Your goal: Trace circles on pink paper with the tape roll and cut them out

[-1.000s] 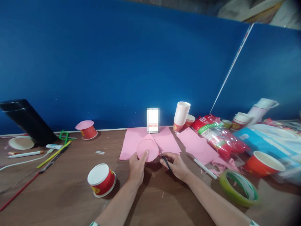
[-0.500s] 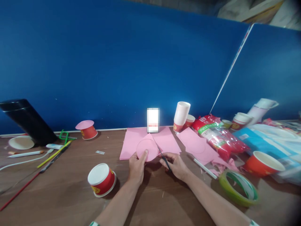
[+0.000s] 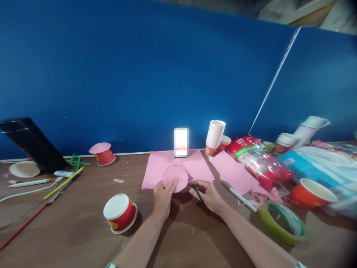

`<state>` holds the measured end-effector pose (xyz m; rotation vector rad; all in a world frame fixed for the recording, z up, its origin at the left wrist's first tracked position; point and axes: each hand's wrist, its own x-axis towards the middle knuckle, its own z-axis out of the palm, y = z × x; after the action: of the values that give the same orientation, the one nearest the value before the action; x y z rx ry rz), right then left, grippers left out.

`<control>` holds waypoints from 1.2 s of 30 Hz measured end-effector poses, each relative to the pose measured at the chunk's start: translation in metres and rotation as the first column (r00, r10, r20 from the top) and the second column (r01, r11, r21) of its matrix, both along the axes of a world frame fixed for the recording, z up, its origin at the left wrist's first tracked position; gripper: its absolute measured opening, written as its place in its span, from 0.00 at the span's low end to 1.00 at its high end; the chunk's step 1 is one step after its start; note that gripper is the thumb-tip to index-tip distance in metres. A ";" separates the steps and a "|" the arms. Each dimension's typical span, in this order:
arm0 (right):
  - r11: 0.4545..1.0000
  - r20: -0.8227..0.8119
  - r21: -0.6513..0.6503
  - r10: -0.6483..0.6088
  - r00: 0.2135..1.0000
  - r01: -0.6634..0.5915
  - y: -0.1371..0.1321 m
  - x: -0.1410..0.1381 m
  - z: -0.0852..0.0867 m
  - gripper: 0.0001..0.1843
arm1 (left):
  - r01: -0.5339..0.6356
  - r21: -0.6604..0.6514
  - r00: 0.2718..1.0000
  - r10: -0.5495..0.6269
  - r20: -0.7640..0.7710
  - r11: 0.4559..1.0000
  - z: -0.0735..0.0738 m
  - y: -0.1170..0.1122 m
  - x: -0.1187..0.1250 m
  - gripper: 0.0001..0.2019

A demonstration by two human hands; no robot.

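Note:
My left hand (image 3: 163,194) is closed on a piece of pink paper (image 3: 173,175) with a drawn circle, the thumb lying on top near its lower edge. The paper's outline is mostly round, with a pointed corner at the top. In my right hand (image 3: 205,194) is a pair of scissors (image 3: 197,190), its fingers wrapped round the dark handle. The blades reach up and left along the right edge of the paper. Behind the hands, several pink sheets (image 3: 152,169) lie on the table (image 3: 83,212).
A red and white paper cup (image 3: 118,212) stands upside down left of my hands. Farther back is a red cup (image 3: 105,158) topped with a pink disc. On the right are pink scraps (image 3: 234,173), a tape roll (image 3: 283,223), a bag of cups (image 3: 256,160) and stacked cups (image 3: 215,137).
The pink paper has turned slightly in my left hand and its pointed corner looks smaller. My right hand and the scissors stay nearly in the same place.

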<state>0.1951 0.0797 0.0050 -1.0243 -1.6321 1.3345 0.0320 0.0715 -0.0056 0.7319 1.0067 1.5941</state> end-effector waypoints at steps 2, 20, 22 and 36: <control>1.000 -0.002 0.006 0.006 1.000 -0.006 0.000 0.000 0.000 0.19 | 0.000 0.004 1.000 0.000 -0.010 1.000 0.000 0.000 0.000 0.21; 1.000 0.029 0.028 -0.006 1.000 0.006 0.000 0.000 -0.002 0.19 | -0.001 -0.028 0.999 0.002 0.053 1.000 0.004 -0.001 0.000 0.21; 1.000 0.030 0.028 -0.009 1.000 0.008 0.000 0.000 -0.002 0.19 | -0.002 -0.021 0.998 0.003 0.055 1.000 0.004 -0.001 0.000 0.22; 1.000 0.063 0.021 -0.021 0.998 0.020 0.000 0.001 -0.003 0.20 | -0.038 -0.026 0.998 0.039 0.052 0.999 0.005 -0.001 0.001 0.25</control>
<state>0.1962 0.0800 0.0018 -1.0784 -1.6739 1.2814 0.0327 0.0702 -0.0004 0.6541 1.0060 1.6231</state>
